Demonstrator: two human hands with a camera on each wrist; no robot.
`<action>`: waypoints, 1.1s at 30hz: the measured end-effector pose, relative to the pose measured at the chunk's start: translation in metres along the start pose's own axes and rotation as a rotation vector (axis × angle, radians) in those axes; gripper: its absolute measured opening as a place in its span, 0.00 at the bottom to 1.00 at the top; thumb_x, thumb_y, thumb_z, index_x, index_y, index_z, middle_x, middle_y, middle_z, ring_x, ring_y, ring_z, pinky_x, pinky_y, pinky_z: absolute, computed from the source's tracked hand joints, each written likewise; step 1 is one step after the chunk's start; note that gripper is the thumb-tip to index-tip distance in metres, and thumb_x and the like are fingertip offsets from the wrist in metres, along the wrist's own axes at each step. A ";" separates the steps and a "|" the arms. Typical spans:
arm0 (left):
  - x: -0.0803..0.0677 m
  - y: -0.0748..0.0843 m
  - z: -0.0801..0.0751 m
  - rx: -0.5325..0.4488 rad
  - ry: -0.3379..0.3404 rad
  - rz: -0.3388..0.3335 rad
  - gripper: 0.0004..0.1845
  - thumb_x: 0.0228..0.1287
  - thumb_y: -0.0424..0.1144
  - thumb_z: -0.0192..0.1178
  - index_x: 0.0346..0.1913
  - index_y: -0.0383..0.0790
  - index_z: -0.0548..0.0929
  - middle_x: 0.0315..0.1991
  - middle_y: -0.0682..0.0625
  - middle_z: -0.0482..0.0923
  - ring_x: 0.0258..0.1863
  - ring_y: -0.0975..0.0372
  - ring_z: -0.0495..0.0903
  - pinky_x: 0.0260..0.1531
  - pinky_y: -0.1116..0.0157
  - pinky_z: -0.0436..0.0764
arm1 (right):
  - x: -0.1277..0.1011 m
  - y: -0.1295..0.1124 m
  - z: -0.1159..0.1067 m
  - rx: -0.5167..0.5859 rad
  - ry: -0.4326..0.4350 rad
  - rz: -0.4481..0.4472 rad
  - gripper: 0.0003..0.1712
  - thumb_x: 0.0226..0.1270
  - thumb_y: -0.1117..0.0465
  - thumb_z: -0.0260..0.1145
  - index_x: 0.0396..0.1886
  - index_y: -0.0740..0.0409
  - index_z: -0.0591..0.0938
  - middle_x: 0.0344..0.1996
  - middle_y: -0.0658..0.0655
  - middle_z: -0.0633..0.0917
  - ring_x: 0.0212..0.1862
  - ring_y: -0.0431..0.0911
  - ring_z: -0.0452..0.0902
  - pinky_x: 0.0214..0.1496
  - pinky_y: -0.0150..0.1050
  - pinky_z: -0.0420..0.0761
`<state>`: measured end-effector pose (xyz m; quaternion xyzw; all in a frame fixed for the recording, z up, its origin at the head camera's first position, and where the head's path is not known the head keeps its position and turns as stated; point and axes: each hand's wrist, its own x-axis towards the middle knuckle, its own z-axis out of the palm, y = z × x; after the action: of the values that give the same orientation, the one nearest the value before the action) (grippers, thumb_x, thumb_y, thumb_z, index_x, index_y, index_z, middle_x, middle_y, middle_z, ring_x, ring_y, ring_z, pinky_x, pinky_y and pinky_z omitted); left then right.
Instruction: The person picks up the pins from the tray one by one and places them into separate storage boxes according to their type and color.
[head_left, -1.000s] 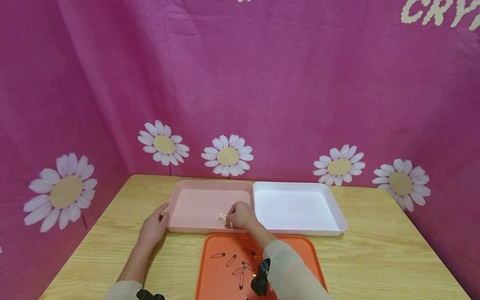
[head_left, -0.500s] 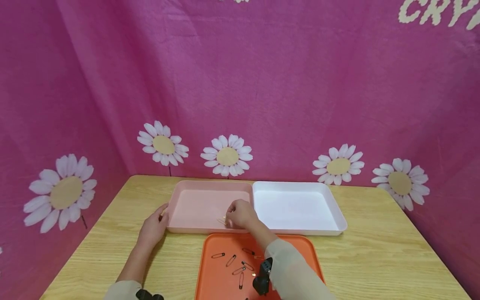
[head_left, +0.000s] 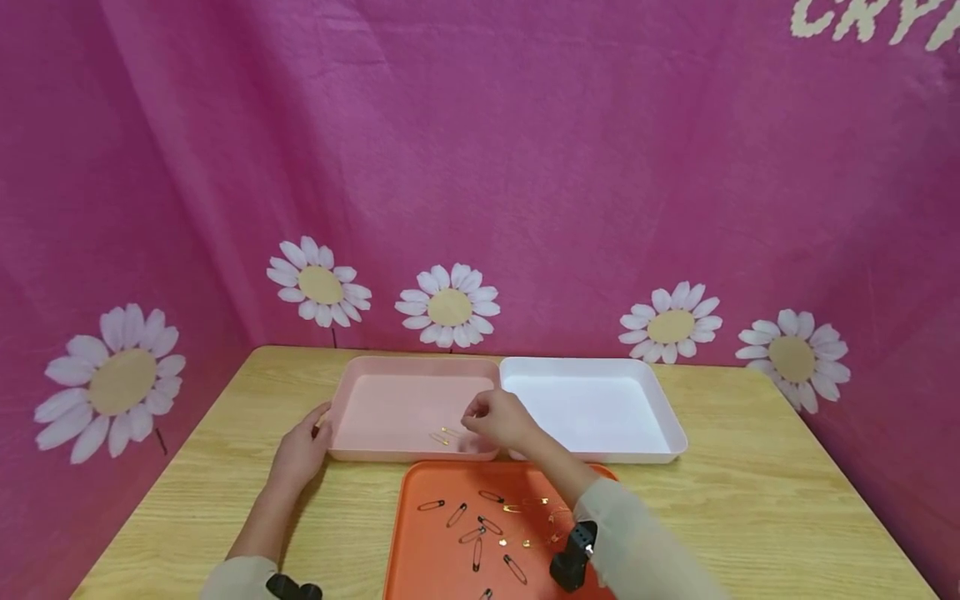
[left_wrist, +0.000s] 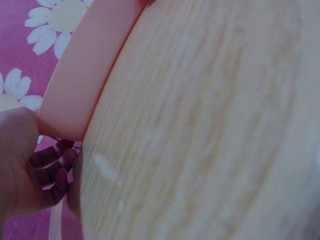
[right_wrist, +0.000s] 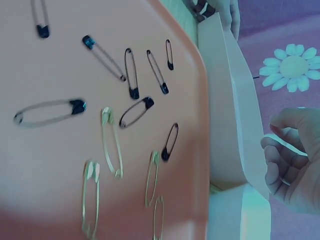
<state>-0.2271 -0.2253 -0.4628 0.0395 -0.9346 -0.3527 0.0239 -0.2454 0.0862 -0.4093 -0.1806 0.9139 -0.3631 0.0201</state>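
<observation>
My left hand [head_left: 300, 454] holds the pink tray [head_left: 397, 400] at its left end; in the left wrist view the thumb passes behind the rim and the other fingers curl beside the corner. My right hand [head_left: 504, 418] hovers over that tray's right end, its fingers loosely bent with nothing visible between them. Two gold safety pins [head_left: 445, 442] lie on the pink tray's floor, left of the fingertips. In the right wrist view, several black safety pins [right_wrist: 78, 106] and several gold safety pins [right_wrist: 91, 170] are scattered across the orange tray, below the right forearm.
A white tray [head_left: 592, 408] stands against the pink tray's right side. The orange tray [head_left: 408, 558] sits in front of both. All three rest on a wooden table [head_left: 757, 492]. Behind it hangs a magenta cloth [head_left: 555, 167] with daisies.
Gold safety pins at the right fingertips have come to lie in the pink tray. My right hand has drawn off to the right. The left hand keeps its place at the tray.
</observation>
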 end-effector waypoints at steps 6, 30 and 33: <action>0.001 -0.002 0.001 0.001 0.002 -0.009 0.24 0.72 0.41 0.41 0.68 0.35 0.63 0.41 0.36 0.77 0.38 0.50 0.74 0.42 0.52 0.72 | -0.012 0.004 -0.011 0.004 -0.017 0.009 0.05 0.58 0.62 0.65 0.26 0.58 0.83 0.21 0.49 0.80 0.26 0.39 0.68 0.31 0.32 0.69; 0.002 -0.004 0.001 0.002 0.008 -0.001 0.25 0.72 0.41 0.41 0.67 0.35 0.63 0.41 0.35 0.77 0.39 0.49 0.75 0.44 0.51 0.71 | -0.070 0.051 -0.042 -0.051 -0.026 0.011 0.03 0.56 0.60 0.67 0.25 0.52 0.83 0.20 0.45 0.77 0.22 0.37 0.66 0.26 0.30 0.67; 0.001 -0.003 0.001 0.003 0.009 0.000 0.25 0.72 0.41 0.41 0.67 0.35 0.63 0.40 0.36 0.77 0.38 0.50 0.75 0.43 0.52 0.72 | -0.077 0.057 -0.047 -0.043 -0.022 0.002 0.03 0.56 0.61 0.67 0.25 0.52 0.83 0.20 0.45 0.77 0.24 0.36 0.66 0.27 0.29 0.68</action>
<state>-0.2282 -0.2273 -0.4654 0.0412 -0.9351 -0.3510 0.0279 -0.1991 0.1816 -0.4205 -0.1844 0.9214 -0.3412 0.0268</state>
